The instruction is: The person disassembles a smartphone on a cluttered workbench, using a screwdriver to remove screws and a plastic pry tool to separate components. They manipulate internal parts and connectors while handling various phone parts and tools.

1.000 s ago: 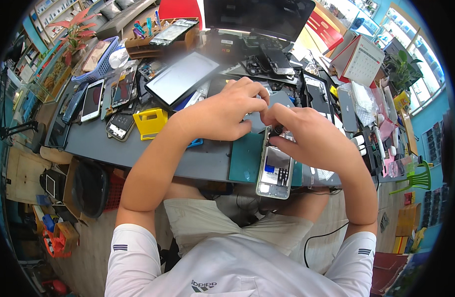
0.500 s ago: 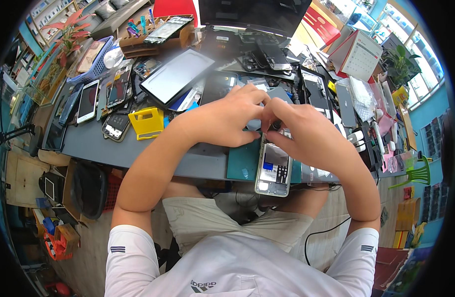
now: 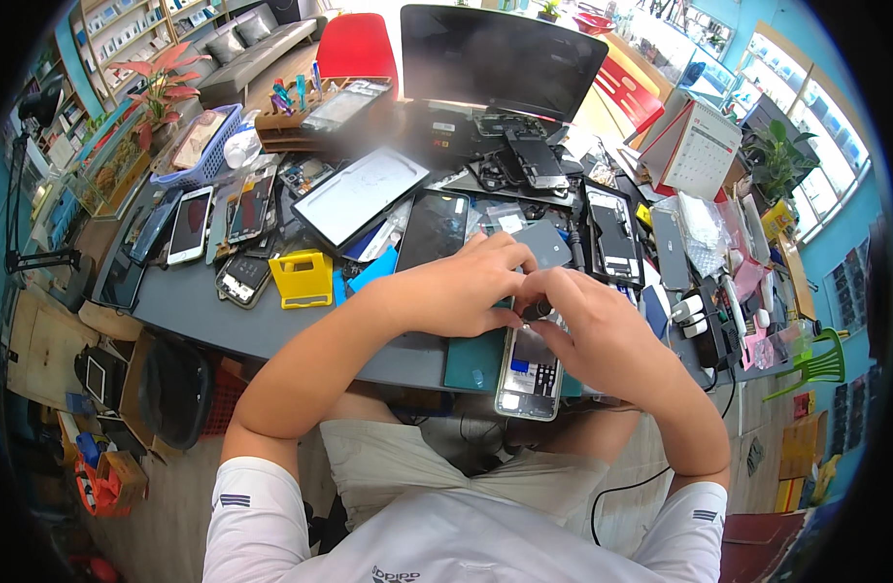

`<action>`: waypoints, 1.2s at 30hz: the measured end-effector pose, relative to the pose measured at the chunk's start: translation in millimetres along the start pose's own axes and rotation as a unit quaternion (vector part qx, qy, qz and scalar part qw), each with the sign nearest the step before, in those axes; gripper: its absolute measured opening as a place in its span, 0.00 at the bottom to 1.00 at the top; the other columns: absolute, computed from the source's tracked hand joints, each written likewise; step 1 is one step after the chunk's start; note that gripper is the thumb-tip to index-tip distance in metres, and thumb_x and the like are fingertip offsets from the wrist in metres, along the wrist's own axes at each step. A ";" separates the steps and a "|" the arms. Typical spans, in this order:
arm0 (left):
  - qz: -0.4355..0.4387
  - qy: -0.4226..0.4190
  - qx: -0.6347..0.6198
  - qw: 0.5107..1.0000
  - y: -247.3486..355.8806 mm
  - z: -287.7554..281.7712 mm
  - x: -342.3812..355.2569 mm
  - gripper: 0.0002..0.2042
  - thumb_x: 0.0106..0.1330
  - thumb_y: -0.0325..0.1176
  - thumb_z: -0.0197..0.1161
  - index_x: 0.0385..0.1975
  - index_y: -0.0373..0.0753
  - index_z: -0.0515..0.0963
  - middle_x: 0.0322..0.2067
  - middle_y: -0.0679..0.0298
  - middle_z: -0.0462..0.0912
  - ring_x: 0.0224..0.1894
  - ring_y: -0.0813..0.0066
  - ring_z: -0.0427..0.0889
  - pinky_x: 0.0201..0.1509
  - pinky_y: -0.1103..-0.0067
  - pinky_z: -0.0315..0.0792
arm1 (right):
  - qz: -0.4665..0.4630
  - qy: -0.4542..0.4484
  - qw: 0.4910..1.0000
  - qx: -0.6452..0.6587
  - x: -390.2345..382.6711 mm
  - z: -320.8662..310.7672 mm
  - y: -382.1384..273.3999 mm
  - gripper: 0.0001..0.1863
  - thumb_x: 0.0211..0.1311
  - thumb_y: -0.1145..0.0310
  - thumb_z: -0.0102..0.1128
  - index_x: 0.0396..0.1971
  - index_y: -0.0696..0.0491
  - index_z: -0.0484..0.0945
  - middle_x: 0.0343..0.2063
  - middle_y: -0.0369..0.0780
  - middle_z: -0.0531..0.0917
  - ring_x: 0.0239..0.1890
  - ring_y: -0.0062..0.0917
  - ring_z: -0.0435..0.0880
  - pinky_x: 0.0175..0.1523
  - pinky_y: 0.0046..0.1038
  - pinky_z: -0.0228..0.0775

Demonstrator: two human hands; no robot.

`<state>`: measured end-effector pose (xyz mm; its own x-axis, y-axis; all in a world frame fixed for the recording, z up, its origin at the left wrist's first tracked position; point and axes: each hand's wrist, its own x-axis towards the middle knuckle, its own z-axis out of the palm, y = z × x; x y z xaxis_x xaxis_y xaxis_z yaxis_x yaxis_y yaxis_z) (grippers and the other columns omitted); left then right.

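A phone with its back off [image 3: 529, 389] lies partly on a green mat [image 3: 469, 365] at the desk's front edge, its lower end jutting toward me. Its inner parts show: a silver area, a blue patch and dark pieces. Both hands meet over the phone's far end and hide it. My right hand [image 3: 594, 325] is closed around a short dark round tool [image 3: 537, 310], mostly covered by the fingers. From the left, my left hand [image 3: 466, 290] comes in with thumb and fingertips pinched beside that tool; what they hold is hidden.
A yellow phone stand [image 3: 303, 280], a white-faced phone [image 3: 189, 225] and several opened phones lie on the left. A large framed panel [image 3: 361, 196] sits behind my left hand. Farther back stands a dark monitor [image 3: 500, 60]. On the right are a desk calendar [image 3: 694, 148] and white plugs [image 3: 690, 313].
The whole view has tilted up, so the desk and hands appear lower. Both hands stay together over the phone's far end, with the fingers slightly shifted.
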<state>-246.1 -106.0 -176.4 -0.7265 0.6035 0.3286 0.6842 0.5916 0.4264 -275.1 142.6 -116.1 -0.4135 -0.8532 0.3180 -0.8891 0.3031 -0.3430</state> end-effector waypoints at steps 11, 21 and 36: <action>-0.038 -0.013 -0.007 0.999 5.2 0.5 -2.3 0.08 0.77 0.38 0.75 0.42 0.42 0.86 0.61 0.58 0.80 0.72 0.53 0.72 0.81 0.53 0.63 | 0.086 0.195 0.972 0.102 -50.0 3.9 23.1 0.15 0.69 0.73 0.82 0.48 0.58 0.84 0.39 0.42 0.92 0.41 0.33 0.94 0.49 0.33 0.86; -0.029 -0.005 0.111 0.993 17.7 5.5 -2.1 0.11 0.81 0.41 0.69 0.44 0.39 0.81 0.63 0.56 0.78 0.73 0.50 0.73 0.81 0.49 0.65 | 0.232 0.398 0.815 0.352 -115.4 62.0 66.1 0.18 0.74 0.80 0.78 0.55 0.57 0.78 0.50 0.41 0.89 0.49 0.23 0.91 0.57 0.26 0.84; -0.027 0.030 0.044 0.998 11.4 -10.7 -3.9 0.06 0.76 0.33 0.74 0.44 0.42 0.83 0.62 0.60 0.79 0.68 0.53 0.75 0.75 0.58 0.67 | 0.241 0.411 0.800 0.365 -120.9 65.2 66.8 0.18 0.75 0.82 0.76 0.57 0.57 0.77 0.49 0.43 0.91 0.49 0.27 0.94 0.58 0.27 0.86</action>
<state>-236.1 -107.4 -163.8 -0.7636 0.5376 0.3575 0.6444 0.6688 0.3707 -271.8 238.4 -235.1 -0.9296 -0.0542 0.3646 -0.3605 -0.0717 -0.9300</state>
